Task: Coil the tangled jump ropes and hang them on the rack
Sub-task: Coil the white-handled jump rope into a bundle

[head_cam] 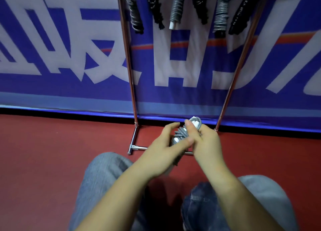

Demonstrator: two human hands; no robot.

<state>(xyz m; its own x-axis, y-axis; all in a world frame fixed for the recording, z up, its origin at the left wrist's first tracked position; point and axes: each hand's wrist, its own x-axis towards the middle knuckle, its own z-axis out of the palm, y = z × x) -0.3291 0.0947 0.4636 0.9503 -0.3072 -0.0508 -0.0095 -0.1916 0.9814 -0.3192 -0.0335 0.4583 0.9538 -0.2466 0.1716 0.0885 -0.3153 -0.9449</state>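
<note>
We are in the coiling step, near its end. Our right hand (pixel 207 140) holds the grey jump rope (pixel 184 133) as a wound bundle, thumb pressed on its white handle end, the grip clenched around the coil. Our left hand (pixel 163 147) is at the bundle's near side, fingers spread and thumb touching the wraps; we judge it is steadying or tucking the last turn, not clamping it. The bundle hangs above the red floor (pixel 52 152), just in front of the rack (pixel 133 109) at the floor's far edge. Six coiled ropes (pixel 176 9) hang up there already. Next we must secure the loose end, then lift the bundle to the top bar, which lies out of view.
</note>
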